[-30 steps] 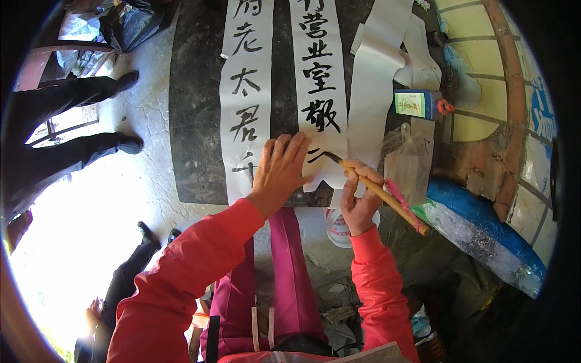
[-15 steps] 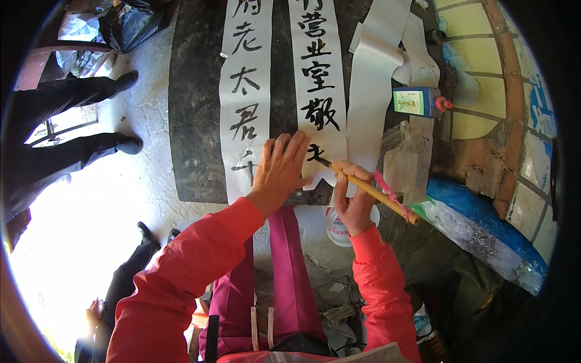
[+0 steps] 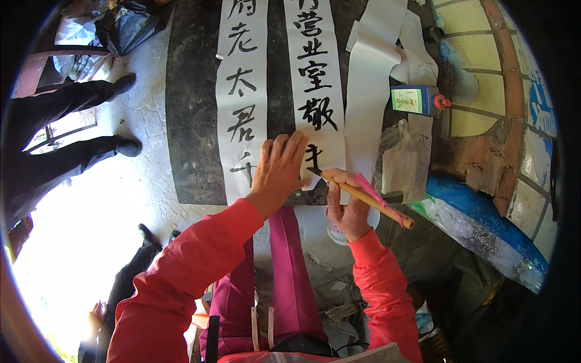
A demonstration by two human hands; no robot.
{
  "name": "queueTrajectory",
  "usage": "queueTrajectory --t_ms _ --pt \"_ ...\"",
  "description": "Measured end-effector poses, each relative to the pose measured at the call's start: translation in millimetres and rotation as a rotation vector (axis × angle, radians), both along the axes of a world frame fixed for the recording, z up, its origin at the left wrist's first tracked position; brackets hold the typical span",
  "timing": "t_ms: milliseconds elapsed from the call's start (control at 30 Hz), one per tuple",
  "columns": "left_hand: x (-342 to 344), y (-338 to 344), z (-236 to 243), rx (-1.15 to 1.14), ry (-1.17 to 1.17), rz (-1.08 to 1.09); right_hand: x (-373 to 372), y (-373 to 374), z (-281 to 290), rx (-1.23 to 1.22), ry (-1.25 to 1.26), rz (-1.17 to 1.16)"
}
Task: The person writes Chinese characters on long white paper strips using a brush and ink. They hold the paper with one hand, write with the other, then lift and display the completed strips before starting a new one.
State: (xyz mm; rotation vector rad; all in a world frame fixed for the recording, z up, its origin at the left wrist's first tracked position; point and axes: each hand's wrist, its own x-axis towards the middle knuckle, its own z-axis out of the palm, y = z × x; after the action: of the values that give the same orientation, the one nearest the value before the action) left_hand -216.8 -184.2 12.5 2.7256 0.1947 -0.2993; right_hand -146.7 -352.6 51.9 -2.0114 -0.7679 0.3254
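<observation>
Two strips carry black brush writing: the left strip (image 3: pixel 242 97), with a column running down to the level of the fingers, and the middle strip (image 3: pixel 315 97), where the work is. On the middle strip, a column of bold characters stands finished above the hands, its top cut off by the frame. Below them, the lowest character (image 3: pixel 313 156) looks incomplete: short cross strokes and an upright are down, with the brush (image 3: pixel 376 203) at its foot. Some pale paper around and under it is bare, so the rest of that character, at least, seems to be left. The right strip (image 3: pixel 366 91) shows no writing on its visible part, beside a blue bottle (image 3: pixel 414 100).

The right hand (image 3: pixel 348 209) pinches the brush low on its handle, between thumb and fingers; the handle slants away to the lower right, and the dark tip points up and left onto the paper. Whether the tip presses or just hovers, I cannot tell. The left hand (image 3: pixel 275 172) grips nothing: it lies flat, fingers close together and thumb apart, over the middle strip's left edge. The lowest character sits just right of its fingertips, between the two hands, near the edge of the dark table (image 3: pixel 193 109).
</observation>
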Motion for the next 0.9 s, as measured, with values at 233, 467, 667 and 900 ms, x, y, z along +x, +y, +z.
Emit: queueTrajectory --t_ms 233,467,667,900 --pt "0 -2 -3 -0.033 0.008 0.021 19 3 -12 0.102 0.01 -0.145" --pt "1 -2 0 -0.014 0.0 0.014 26 -6 -12 -0.114 -0.175 -0.035" --pt "4 -3 2 0.0 0.034 0.011 25 -6 -15 0.057 -0.178 -0.089" --pt "4 -4 2 0.032 0.022 0.009 18 -15 -14 -0.012 -0.09 -0.089"
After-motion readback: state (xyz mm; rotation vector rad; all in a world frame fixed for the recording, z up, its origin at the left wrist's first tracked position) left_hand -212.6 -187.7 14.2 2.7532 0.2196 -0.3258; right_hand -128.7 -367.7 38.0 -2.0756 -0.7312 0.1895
